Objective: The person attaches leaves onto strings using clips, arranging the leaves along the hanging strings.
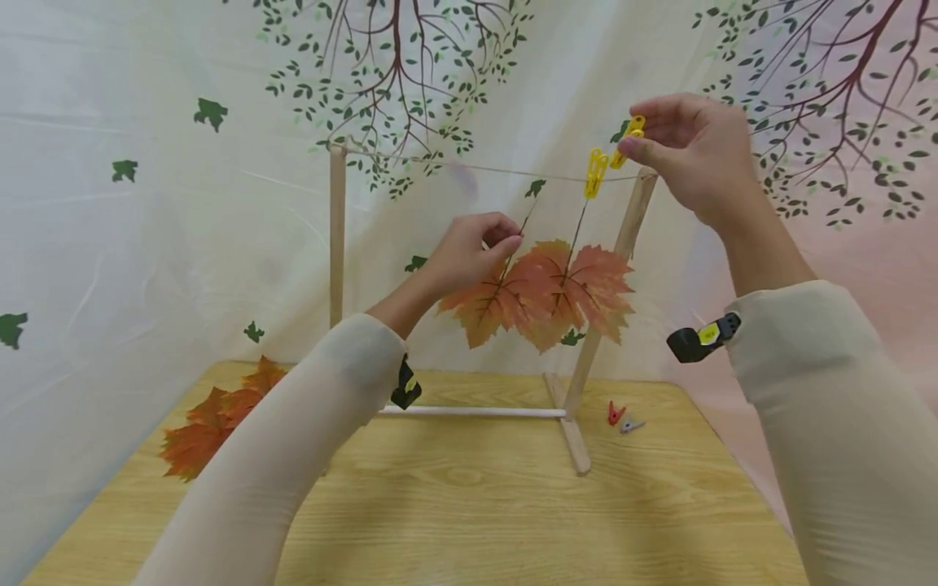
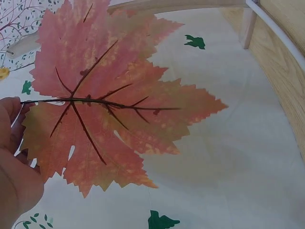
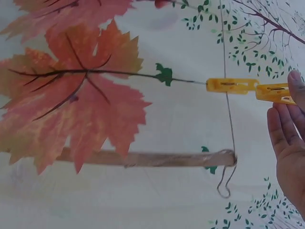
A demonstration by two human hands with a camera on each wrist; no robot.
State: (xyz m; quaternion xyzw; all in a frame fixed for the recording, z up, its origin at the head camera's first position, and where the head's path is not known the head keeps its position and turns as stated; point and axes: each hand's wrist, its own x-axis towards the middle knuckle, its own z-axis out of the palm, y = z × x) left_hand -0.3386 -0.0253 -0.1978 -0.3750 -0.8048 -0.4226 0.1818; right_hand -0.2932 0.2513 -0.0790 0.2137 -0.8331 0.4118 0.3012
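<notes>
My left hand [image 1: 472, 252] pinches the stem of an orange-red artificial maple leaf [image 1: 487, 313], whose veined side fills much of the left wrist view. A second maple leaf [image 1: 602, 281] hangs by its stem from a yellow clothespin [image 1: 596, 172] clipped on the string [image 1: 498, 170], near the right post. My right hand [image 1: 703, 155] holds another yellow clothespin [image 1: 628, 140] between thumb and fingers, just above and right of the clipped one. In the right wrist view the held clothespin [image 3: 274, 93] appears end to end with the clipped clothespin [image 3: 231, 86]; whether they touch, I cannot tell.
Two wooden posts, left [image 1: 337, 236] and right [image 1: 636, 212], carry the string; a white rod [image 1: 476, 412] joins them low down. A red clothespin [image 1: 615, 413] and a grey clothespin [image 1: 630, 425] lie right of the stand. More maple leaves [image 1: 212, 419] lie at the table's left.
</notes>
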